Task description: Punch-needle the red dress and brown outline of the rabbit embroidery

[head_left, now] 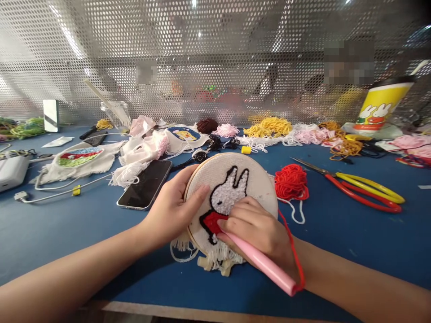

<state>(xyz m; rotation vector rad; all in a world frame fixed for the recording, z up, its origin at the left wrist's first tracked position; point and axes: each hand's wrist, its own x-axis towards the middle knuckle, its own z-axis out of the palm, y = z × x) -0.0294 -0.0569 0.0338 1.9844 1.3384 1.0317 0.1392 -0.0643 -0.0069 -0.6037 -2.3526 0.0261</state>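
My left hand (180, 202) grips the left side of a round embroidery hoop (266, 193), thumb on the front of the cloth. White cloth is stretched in it, bearing a rabbit figure (225, 197) with a black outline, pale looped fill and a red body. My right hand (259, 224) is closed around a pink punch needle (264, 264), its front end at the red patch; the tip is hidden by my fingers. Red yarn (291, 242) comes out of the tool's back end and runs up behind the hoop, towards a red yarn ball (291, 181).
Red-and-yellow-handled scissors (350, 181) lie at the right. A dark phone (145, 185) sits left of the hoop. Behind are yellow yarn (269, 128), another worked cloth (81, 157) and a yellow cup (384, 107). A perforated metal screen (215, 58) closes off the back.
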